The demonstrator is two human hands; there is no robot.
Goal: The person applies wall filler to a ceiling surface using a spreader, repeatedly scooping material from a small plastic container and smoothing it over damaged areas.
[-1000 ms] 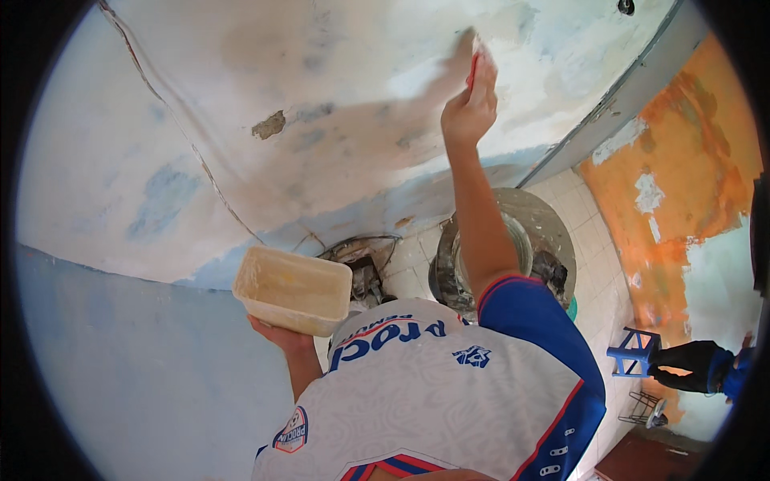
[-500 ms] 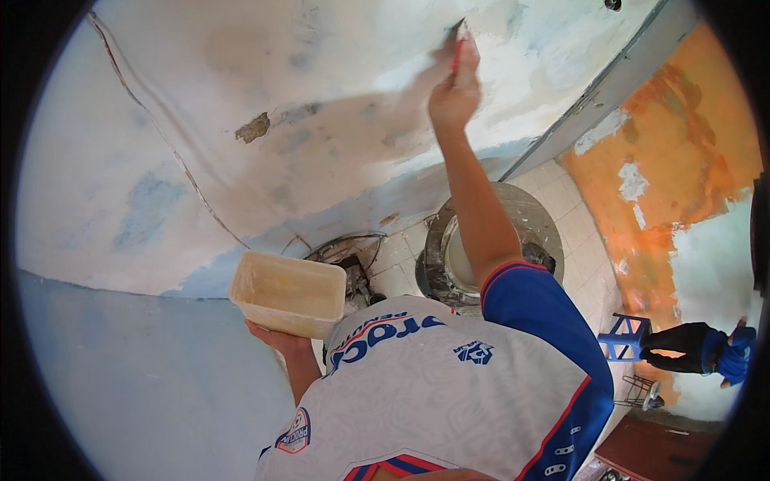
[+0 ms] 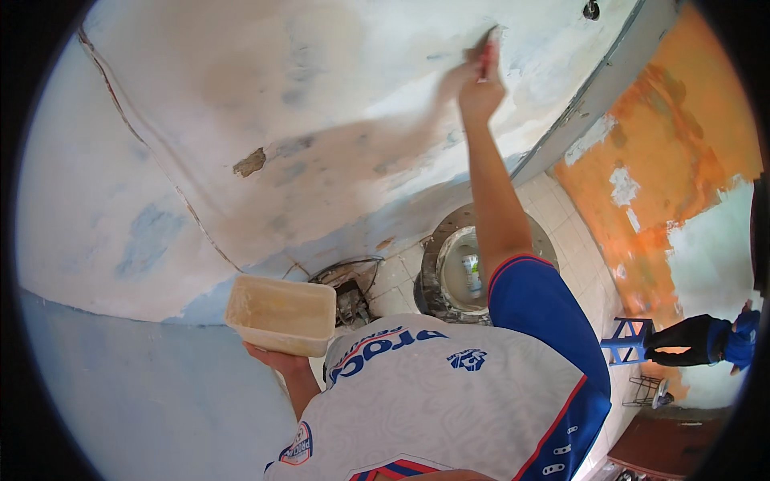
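High on the patchy white and pale blue wall (image 3: 361,80), my right hand (image 3: 481,98) is closed around the red handle of a putty knife (image 3: 487,61). Its blade meets the wall surface, where whitish smears spread around it. Lower left, my left hand (image 3: 277,357) supports a cream plastic tub (image 3: 281,339) from beneath, its fingers partly hidden by it. Pale residue coats the tub's inside; what lies at the bottom is hard to make out.
A chipped hole (image 3: 250,163) and a long cable-like line (image 3: 172,172) mark the wall. Below my right arm stands a round bucket (image 3: 439,280) holding a printed container (image 3: 472,275). Right: an orange patched wall (image 3: 642,168), a blue stool (image 3: 626,341) and another person (image 3: 698,343).
My right hand and the putty knife have shifted right along the wall. The bucket's inside and the printed container now show beside my arm. The left hand still holds the tub.
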